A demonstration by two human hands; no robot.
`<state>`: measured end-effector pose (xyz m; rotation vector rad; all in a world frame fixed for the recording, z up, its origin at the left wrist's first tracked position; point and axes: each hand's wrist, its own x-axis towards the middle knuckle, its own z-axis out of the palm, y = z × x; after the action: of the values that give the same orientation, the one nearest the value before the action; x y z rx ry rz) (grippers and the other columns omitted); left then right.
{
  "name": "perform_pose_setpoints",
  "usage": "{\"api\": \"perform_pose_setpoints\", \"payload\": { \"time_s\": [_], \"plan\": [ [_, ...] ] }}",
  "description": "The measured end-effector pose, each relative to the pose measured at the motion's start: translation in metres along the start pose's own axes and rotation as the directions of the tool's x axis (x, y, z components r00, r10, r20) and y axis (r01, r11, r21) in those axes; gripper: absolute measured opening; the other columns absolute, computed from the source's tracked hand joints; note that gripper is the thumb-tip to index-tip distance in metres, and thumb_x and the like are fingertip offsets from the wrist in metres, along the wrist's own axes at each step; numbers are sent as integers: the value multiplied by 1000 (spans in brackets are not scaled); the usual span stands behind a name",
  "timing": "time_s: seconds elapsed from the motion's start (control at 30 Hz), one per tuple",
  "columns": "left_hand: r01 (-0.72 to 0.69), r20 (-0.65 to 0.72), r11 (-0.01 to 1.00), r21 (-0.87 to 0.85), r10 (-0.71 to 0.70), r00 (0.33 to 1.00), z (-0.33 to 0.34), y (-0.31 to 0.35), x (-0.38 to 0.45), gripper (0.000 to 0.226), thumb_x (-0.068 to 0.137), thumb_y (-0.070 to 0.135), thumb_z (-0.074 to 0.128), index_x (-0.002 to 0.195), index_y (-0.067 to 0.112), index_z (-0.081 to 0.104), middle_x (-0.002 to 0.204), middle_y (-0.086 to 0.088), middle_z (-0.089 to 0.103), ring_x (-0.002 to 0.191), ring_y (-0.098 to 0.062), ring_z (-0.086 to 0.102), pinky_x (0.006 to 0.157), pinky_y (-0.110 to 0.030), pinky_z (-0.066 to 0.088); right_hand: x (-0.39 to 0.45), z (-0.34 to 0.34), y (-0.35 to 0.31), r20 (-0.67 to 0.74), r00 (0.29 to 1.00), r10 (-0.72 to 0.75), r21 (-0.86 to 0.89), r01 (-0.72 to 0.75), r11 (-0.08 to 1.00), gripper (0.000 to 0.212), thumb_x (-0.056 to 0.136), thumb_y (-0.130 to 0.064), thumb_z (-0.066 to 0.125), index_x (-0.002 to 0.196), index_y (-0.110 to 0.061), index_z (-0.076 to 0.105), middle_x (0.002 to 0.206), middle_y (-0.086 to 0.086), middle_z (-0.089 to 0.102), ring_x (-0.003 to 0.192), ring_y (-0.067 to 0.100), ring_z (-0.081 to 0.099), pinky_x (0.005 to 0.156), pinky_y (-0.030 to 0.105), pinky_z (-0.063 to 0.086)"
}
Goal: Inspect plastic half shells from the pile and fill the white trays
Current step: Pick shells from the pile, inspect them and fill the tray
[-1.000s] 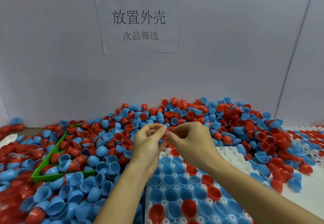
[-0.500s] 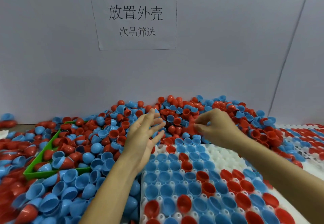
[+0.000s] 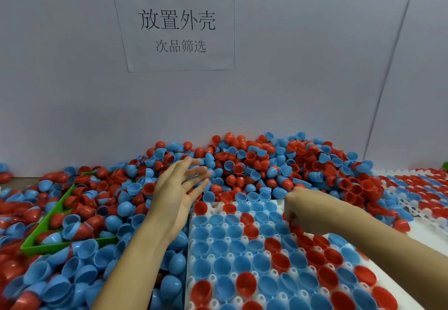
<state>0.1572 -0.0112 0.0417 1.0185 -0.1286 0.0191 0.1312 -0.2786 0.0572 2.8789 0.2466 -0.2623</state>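
Head cam looks down on a huge pile of red and blue half shells [image 3: 254, 164] heaped against the back wall, spilling toward the front edge of the table on the left. Left hand [image 3: 179, 193] hovers over the pile, fingers spread and loose, holding nothing. Right hand [image 3: 308, 210] is curled knuckles-up over the far edge of the white tray [image 3: 219, 246], and honestly I can't tell if it's pinching a shell. Tray's mostly full already. A green bin [image 3: 46, 227] sits half buried on the left, and there's a paper sign [image 3: 177, 23] on the wall.
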Motion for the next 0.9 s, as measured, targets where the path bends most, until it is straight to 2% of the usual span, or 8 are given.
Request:
{"api": "perform_pose_setpoints", "payload": {
  "time_s": [0.07,0.13,0.2,0.3,0.47,0.57,0.7,0.9],
  "plan": [
    [-1,-6,1000,-5,1,1000,-1,1,0,26,100,30,55,104,7,68,101,-15,75,102,-26,73,83,-32,59,2,3,2,-24,1000,11,8,-11,1000,31,86,-2,59,59,-17,52,68,-5,47,61,15,48,57,31,48],
    [-5,-12,1000,-11,5,1000,-3,3,1,26,100,29,55,104,7,68,101,-15,75,102,-27,73,84,-33,58,4,4,5,-50,999,12,54,-9,999,15,88,-7,65,81,-17,74,83,-8,65,73,12,62,66,28,59],
    [-5,-10,1000,-21,4,1000,-4,4,1,26,100,29,55,105,7,68,101,-15,75,102,-27,73,82,-32,59,6,7,9,-50,999,22,164,-13,986,19,88,-4,67,97,-15,79,94,-8,75,79,9,69,70,26,62],
    [4,4,998,-62,-3,1000,-6,6,1,26,100,29,56,104,6,68,100,-15,75,101,-27,73,78,-30,61,10,13,16,-27,999,31,301,-22,954,20,88,-1,69,100,-13,80,97,-4,76,79,4,69,72,18,59],
    [20,8,993,-115,-20,1000,-6,6,2,24,100,28,56,99,8,69,95,-13,75,98,-27,74,74,-30,61,7,20,24,-30,996,85,444,-63,894,14,87,-9,75,96,-18,81,87,-14,73,74,-2,66,58,6,48],
    [22,13,993,-114,-20,1000,-7,6,3,24,101,27,55,103,7,68,96,-13,75,98,-26,74,76,-30,61,8,20,23,-22,996,87,459,-67,886,13,87,-11,75,94,-20,81,81,-18,70,74,-1,66,60,8,51],
    [8,19,998,-69,-6,1000,-6,5,3,22,101,22,54,108,5,67,96,-14,74,97,-25,74,77,-31,62,9,21,23,-18,994,112,452,-92,887,14,86,-7,73,92,-19,80,86,-13,73,79,4,68,74,24,61],
    [-72,-6,960,271,77,997,2,-1,-2,20,103,12,51,101,10,70,94,-8,75,94,-22,72,73,-30,59,12,24,27,-20,998,68,434,-52,899,19,87,-4,69,97,-16,79,94,-6,74,84,9,68,74,28,62]
  ]
}}
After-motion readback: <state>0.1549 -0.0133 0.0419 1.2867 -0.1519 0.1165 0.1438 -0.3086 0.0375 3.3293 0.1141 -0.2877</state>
